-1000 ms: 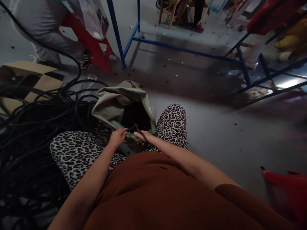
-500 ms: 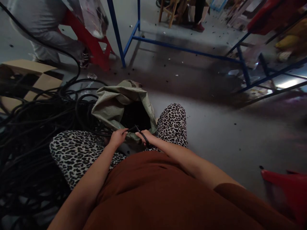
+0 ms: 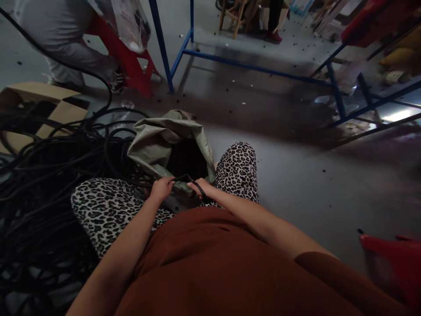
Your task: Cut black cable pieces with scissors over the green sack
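My left hand [image 3: 161,189] pinches a thin black rubber strip [image 3: 179,178] between thumb and fingers. Closed around a pair of black-handled scissors [image 3: 199,189], my right hand [image 3: 204,186] is just to the right of it. The scissors' blades meet the strip's end, though dark tones hide exactly how they touch. Both hands are over the near rim of an open greenish woven sack [image 3: 149,138], which stands between my knees. Dark contents [image 3: 187,160] inside the sack cannot be made out.
A large heap of black tubing [image 3: 66,158] lies at my left, beside an open cardboard box [image 3: 67,116]. Ahead stand a blue metal frame [image 3: 250,66] and a red stool [image 3: 133,72] with a seated person [image 3: 70,48]. Something red [image 3: 391,263] is at right.
The scissors' blades, which pointed up past the strip, now lie at its end. My left hand keeps its grip. The whole view has shifted slightly.
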`<state>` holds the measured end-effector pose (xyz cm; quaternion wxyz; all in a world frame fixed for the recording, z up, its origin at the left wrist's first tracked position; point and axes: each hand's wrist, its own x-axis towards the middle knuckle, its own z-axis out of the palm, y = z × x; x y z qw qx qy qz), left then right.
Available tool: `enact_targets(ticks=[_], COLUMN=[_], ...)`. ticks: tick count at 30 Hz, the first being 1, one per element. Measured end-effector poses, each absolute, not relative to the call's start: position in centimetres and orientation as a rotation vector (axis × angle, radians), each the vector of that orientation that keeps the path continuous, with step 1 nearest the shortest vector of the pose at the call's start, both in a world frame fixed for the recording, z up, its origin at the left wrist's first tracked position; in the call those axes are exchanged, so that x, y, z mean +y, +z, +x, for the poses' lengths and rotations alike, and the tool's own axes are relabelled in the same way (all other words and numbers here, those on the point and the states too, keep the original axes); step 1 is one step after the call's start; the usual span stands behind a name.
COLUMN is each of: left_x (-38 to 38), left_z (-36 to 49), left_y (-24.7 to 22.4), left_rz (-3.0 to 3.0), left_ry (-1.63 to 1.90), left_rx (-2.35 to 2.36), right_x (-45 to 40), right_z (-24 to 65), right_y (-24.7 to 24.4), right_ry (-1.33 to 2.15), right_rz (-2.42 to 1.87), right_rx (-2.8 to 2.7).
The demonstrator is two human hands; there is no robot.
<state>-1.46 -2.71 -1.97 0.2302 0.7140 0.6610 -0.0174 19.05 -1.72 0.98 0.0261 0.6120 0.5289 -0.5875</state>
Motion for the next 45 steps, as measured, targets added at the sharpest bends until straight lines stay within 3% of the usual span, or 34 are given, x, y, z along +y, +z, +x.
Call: enact_targets(ticks=[14, 45], left_x=[-2.4, -2.4], left_z=[-1.5, -2.1], left_y=[-1.5, -1.1], left_rz=[1.904, 2.047], left_ry=[0.191, 0.058], left_rx=[1.832, 1.753], right_x=[-2.0, -1.4], right_z=[18.8, 19.0], right_y=[1.3, 1.5], right_ry=[-2.039, -1.9], right_rz=[1.82, 1.953], right_rx=[1.481, 1.529])
